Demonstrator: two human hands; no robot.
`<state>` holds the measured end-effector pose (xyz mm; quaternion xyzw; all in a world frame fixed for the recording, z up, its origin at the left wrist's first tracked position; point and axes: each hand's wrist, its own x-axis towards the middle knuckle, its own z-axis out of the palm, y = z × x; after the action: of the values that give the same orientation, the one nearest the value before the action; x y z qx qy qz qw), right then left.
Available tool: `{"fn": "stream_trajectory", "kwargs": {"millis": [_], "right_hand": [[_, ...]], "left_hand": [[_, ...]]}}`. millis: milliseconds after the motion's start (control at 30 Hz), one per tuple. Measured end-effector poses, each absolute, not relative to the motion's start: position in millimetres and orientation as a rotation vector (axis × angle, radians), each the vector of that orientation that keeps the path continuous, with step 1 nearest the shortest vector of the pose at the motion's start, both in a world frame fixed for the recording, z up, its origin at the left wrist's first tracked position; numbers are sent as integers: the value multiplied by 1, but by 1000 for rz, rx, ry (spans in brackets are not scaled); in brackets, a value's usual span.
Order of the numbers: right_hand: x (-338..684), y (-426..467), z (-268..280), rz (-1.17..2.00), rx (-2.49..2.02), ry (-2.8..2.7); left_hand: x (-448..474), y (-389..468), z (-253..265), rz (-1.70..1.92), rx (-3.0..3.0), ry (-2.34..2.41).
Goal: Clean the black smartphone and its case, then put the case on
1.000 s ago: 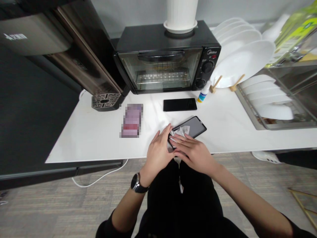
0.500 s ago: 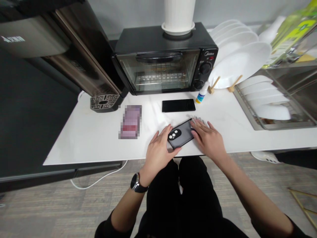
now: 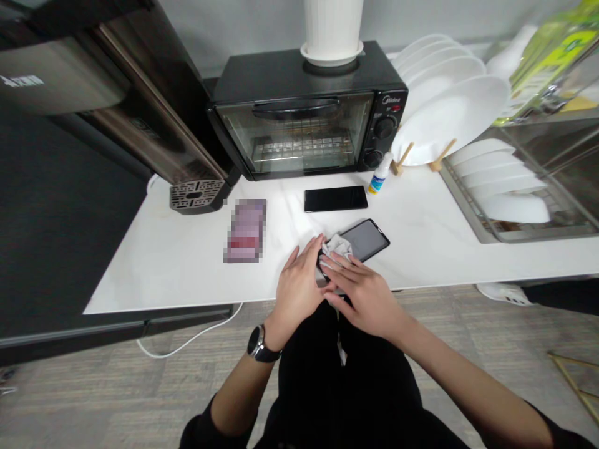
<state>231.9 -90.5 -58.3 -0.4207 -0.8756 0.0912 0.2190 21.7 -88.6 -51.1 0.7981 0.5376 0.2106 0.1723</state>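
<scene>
A phone case [image 3: 370, 239] with a greyish clear back and black rim lies slanted on the white countertop [image 3: 187, 262]. My left hand [image 3: 300, 277], with a watch on its wrist, grips the case's left end between thumb and fingers. A crumpled pale grey cloth [image 3: 337, 245] is under the fingers of my right hand [image 3: 362, 290], pressed onto the case's left part. That covers the camera cutout almost wholly. Behind the case rests a black phone [image 3: 336, 199], screen up. Beside that phone stands a small spray bottle [image 3: 379, 174] with a blue and yellow label.
A pinkish, pixelated flat item [image 3: 246, 231] lies to the left. At the back are a black toaster oven [image 3: 299, 134] bearing a white pot [image 3: 333, 31], and a drink machine [image 3: 194, 194]. White plates [image 3: 456, 118] stand in a rack near the sink [image 3: 496, 234] on the right.
My right hand has slid left along the case with the cloth, from its right end onto the camera end. My left hand keeps its place at the left end.
</scene>
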Motion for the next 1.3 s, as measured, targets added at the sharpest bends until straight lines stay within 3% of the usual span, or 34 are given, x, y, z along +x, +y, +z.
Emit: {"fn": "stream_trajectory", "kwargs": {"millis": [167, 333, 500, 633, 767, 933, 1067, 1200, 1300], "right_hand": [[235, -79, -58, 48, -1522, -2161], [234, -85, -56, 265, -1162, -2433], [242, -82, -54, 29, -1486, -2210], [243, -83, -53, 301, -1070, -2535], [246, -82, -54, 59, -1414, -2280], [241, -84, -53, 274, -1068, -2535], [238, -82, -54, 41, -1440, -2234], [235, -86, -56, 263, -1068, -2480], [240, -84, -57, 60, -1400, -2240]], "left_hand": [[23, -89, -52, 630, 2271, 1564], [23, -89, -52, 601, 2282, 1548], [24, -89, -53, 624, 2271, 1575], [24, -89, -53, 605, 2270, 1553], [24, -89, -53, 636, 2271, 1578], [24, -88, -53, 622, 2260, 1556], [23, -87, -53, 632, 2255, 1569], [23, -87, -53, 621, 2247, 1555], [24, -87, -53, 627, 2249, 1580]]}}
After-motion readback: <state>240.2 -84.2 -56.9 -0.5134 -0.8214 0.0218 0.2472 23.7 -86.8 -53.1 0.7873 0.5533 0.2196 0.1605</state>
